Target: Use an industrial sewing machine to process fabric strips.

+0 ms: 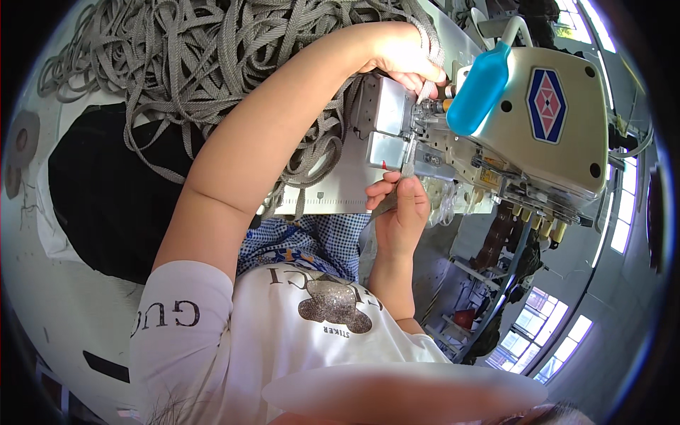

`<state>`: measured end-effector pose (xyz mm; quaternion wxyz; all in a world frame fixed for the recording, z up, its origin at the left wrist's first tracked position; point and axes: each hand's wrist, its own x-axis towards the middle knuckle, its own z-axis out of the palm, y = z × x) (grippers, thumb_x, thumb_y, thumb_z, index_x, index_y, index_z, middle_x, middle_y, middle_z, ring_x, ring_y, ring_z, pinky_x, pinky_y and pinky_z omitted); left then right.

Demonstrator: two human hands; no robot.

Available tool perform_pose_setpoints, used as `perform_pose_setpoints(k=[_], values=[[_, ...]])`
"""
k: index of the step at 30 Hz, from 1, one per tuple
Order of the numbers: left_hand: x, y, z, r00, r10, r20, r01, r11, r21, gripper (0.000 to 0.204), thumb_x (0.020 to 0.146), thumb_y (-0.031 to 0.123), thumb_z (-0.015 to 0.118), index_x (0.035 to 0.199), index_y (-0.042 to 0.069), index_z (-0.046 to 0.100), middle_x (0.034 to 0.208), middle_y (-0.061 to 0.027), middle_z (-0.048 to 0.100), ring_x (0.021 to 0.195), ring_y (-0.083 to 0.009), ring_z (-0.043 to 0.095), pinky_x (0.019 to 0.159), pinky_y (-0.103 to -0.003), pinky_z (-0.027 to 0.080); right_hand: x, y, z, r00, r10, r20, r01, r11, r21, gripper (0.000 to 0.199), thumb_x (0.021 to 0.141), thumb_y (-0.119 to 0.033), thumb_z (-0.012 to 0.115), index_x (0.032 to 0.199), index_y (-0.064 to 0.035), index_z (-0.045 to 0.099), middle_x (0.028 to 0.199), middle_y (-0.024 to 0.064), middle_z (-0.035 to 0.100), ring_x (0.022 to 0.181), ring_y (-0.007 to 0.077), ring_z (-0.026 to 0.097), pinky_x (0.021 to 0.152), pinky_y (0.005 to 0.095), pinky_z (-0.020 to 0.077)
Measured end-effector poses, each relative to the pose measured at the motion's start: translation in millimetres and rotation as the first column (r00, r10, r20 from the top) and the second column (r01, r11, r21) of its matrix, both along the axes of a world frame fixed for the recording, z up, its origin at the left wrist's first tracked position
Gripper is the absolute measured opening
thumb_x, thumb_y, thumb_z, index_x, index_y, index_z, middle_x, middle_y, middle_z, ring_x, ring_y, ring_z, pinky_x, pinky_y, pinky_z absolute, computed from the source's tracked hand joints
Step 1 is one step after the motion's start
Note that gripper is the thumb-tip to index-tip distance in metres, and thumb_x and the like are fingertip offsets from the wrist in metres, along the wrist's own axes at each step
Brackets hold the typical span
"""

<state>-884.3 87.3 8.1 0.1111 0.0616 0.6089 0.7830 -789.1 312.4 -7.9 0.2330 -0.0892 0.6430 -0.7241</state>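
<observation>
A grey woven tape (409,159) runs through the foot area of a cream sewing machine (567,92). On the far side of the foot, my left hand (411,60) is closed on the tape, its fingertips close to the metal parts. My right hand (401,205) pinches the tape between thumb and fingers on the near side, just below the metal bed plate (387,150). From there the tape's tail hangs down past the palm. A big tangled heap of the same tape (234,64) lies left of the machine, partly behind my left forearm.
A blue padded lever (480,88) juts from the machine close to my left hand. Black cloth (106,191) lies on the white table (64,304) at the left. Blue checked fabric (312,237) covers my lap. Metal racks (474,283) stand beyond on the right.
</observation>
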Motion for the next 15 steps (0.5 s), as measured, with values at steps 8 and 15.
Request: perform_pose_setpoints(k=[8, 15], values=[[-2.2, 0.9, -5.3, 0.999, -0.022, -0.027, 0.024, 0.997, 0.069, 0.026, 0.080, 0.021, 0.059, 0.092, -0.003, 0.061, 0.090, -0.0133, 0.063, 0.081, -0.0183, 0.062, 0.075, -0.025, 0.050, 1.7, 0.5, -0.4, 1.000, 0.013, -0.015, -0.013, 1.000, -0.004, 0.026, 0.090, -0.022, 0.042, 0.091, 0.0027, 0.053, 0.073, 0.0175, 0.061, 0.053, 0.0175, 0.056, 0.053, 0.0251, 0.0447], [4.3, -0.5, 0.2, 1.000, -0.022, -0.012, 0.023, 0.999, 0.034, 0.026, 0.080, 0.021, 0.059, 0.092, -0.001, 0.061, 0.088, -0.0112, 0.063, 0.079, -0.0167, 0.061, 0.072, -0.025, 0.050, 1.5, -0.2, -0.7, 1.000, 0.010, -0.021, -0.010, 1.000, -0.012, 0.026, 0.090, -0.021, 0.042, 0.092, 0.0028, 0.052, 0.073, 0.0175, 0.061, 0.052, 0.0172, 0.056, 0.053, 0.0242, 0.0446]])
